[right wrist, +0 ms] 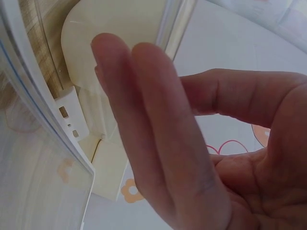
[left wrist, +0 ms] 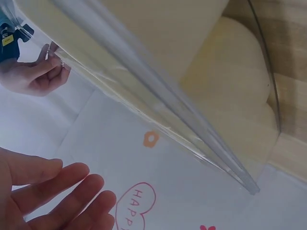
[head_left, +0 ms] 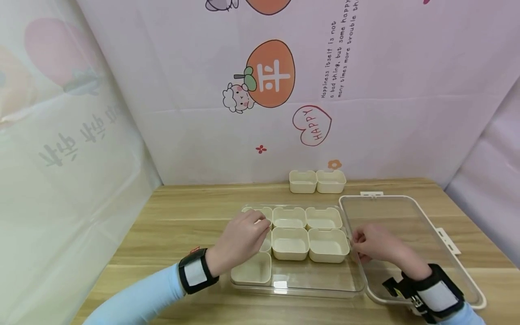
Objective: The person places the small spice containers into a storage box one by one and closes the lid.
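Hovering over the left column of cream bins, the left hand has its fingers loosely bent and slightly apart, with nothing between them. The right hand is at the right wall of the clear plastic box, its fingers extended side by side and the thumb partly hidden behind them; nothing shows in its grip, and whether it touches the wall I cannot tell.

The bins stand upright in the box: three along the back, three in the middle row, where the leftmost is partly covered by the left hand, and one in the front left corner. Right of the box, just beside it, lies the transparent lid with a pale rim and white clips. Two more cream bins sit side by side at the back of the wood-grain surface, near a printed cloth backdrop.
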{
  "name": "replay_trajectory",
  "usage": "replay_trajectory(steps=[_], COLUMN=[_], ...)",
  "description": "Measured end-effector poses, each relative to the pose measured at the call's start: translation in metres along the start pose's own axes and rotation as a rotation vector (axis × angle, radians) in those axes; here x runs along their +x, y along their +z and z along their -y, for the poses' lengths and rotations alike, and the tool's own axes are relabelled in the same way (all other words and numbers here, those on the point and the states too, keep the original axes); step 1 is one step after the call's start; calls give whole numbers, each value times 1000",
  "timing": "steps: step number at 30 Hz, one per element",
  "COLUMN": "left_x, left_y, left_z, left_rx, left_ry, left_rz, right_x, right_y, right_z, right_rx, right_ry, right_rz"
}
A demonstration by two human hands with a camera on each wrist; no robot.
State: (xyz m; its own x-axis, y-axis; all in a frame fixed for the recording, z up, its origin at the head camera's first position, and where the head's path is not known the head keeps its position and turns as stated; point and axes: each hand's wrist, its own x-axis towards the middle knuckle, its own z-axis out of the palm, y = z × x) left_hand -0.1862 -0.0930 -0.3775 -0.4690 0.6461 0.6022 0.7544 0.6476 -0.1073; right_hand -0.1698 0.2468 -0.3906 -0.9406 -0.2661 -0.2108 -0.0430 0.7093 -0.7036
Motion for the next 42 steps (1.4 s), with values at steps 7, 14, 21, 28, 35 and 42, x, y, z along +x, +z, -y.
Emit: replay_trajectory(steps=[7, 14, 21, 28, 35, 42], left_x=[18, 37, 51, 68, 87, 105], left_y=[9, 13, 25, 36, 49, 64], left_z=[7, 14, 20, 25, 34, 43], left_rx=[17, 40, 70, 83, 63, 81], left_ry=[8, 9, 0, 13, 29, -11], left_rz=[-16, -22, 28, 47, 65, 128], right_x=[0, 0, 0, 0, 1, 1], right_y=[0, 0, 0, 1, 2, 2], right_z=[1, 1, 0, -1, -2, -2], right_rx=[1, 5, -9, -16, -11, -15], right_ry=[-6, -5, -7, 1, -24, -29], right_rz=[-5, -7, -6, -4, -11, -12])
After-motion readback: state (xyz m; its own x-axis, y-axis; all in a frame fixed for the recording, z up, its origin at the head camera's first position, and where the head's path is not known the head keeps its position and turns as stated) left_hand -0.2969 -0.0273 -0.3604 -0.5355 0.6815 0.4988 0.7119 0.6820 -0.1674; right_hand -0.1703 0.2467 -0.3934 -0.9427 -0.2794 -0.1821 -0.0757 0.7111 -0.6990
